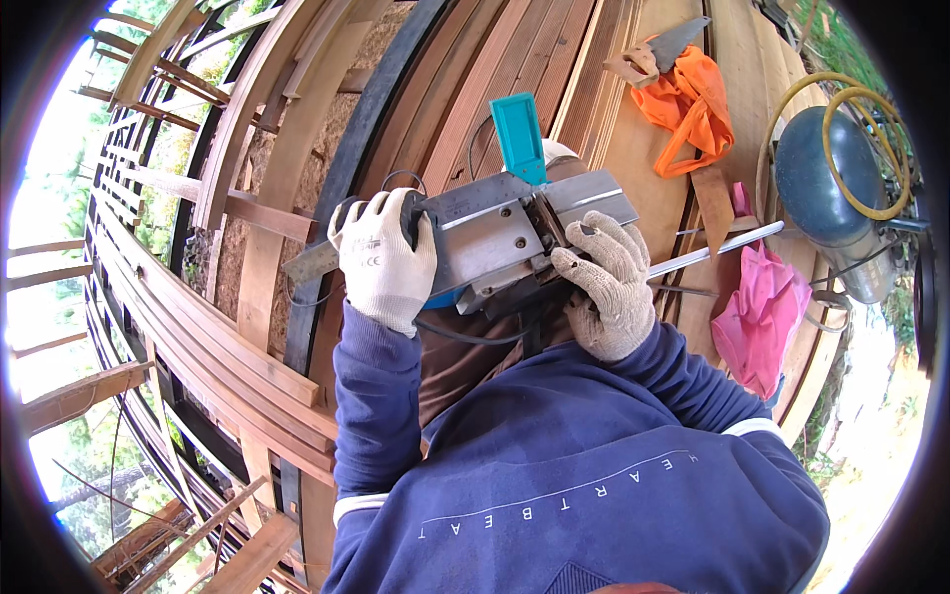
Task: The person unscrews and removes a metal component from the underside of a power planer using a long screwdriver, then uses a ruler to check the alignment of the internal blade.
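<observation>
An electric hand planer point(490, 234) lies across my lap with its metal sole facing up and a dark slot across the middle. My gloved left hand point(388, 252) is closed over the dark end of the planer. My gloved right hand point(611, 284) has its fingers curled against the planer's sole beside the slot; its thumb side is partly hidden, and I cannot see whether a small part is under the fingertips. A teal plastic tray-shaped piece point(519, 139) stands up just beyond the planer. A dark cable point(470, 340) hangs below it.
Long brown boards point(465, 109) run away from me. On the right lie a handsaw point(676, 45), an orange cloth point(690, 109), a pink cloth point(762, 317) and a blue tank point(829, 163) with a yellow hose point(837, 183). Open wooden framing point(262, 188) stands left.
</observation>
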Demonstrator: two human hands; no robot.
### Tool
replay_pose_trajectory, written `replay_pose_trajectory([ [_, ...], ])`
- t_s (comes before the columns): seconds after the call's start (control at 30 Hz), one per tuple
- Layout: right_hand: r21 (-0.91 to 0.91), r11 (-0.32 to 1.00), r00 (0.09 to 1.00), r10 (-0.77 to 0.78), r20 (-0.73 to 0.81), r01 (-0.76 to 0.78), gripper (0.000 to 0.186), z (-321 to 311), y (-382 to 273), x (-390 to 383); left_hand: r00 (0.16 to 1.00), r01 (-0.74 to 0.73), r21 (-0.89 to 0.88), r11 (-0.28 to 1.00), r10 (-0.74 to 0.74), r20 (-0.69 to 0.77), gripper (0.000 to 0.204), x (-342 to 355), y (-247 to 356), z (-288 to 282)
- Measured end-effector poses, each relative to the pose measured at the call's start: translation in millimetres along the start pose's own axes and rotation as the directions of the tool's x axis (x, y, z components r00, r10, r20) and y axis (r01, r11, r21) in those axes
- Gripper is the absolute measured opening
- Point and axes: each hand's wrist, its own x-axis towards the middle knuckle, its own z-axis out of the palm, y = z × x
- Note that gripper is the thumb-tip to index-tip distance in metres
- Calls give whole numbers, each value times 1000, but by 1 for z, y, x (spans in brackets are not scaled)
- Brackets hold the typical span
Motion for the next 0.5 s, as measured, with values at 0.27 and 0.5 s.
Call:
replay_pose_trajectory([
  [0.27,-34,999,1000,-4,27,5,64,-2,-1,0,1000,-4,30,1000,5,-9,20,0,-1,2],
  [0.5,-31,999,1000,-8,17,8,62,-1,0,0,1000,7,12,1000,-7,19,25,1,-5,2],
])
